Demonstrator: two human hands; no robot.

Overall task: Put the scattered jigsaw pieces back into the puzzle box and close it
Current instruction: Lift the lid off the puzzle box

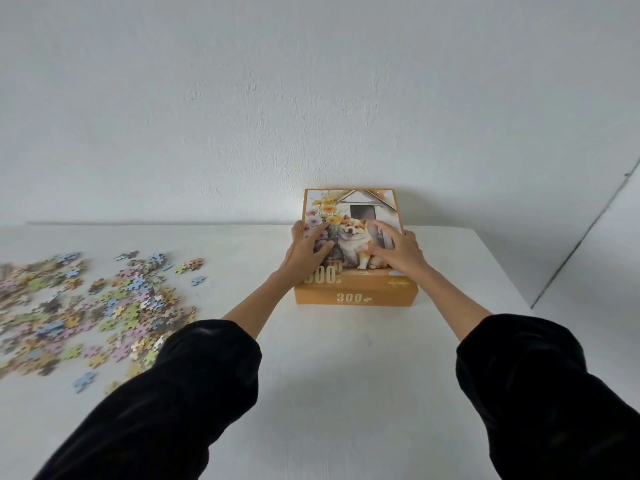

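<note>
Head view: your left hand (306, 252) lies flat on the lid (353, 237) of the puzzle box (356, 296), its fingers (317, 237) spread across the flower picture. Your right hand (398, 251) rests on the lid's right side, fingers (384, 230) splayed, the outer one at the edge. The box sits on the worktop (346, 375) near the wall. "300" reads on its front. Jigsaw pieces (104, 306) lie scattered well apart, at left.

Orange box (356, 296) — dog picture, seemingly pastel pieces (104, 306)
</note>
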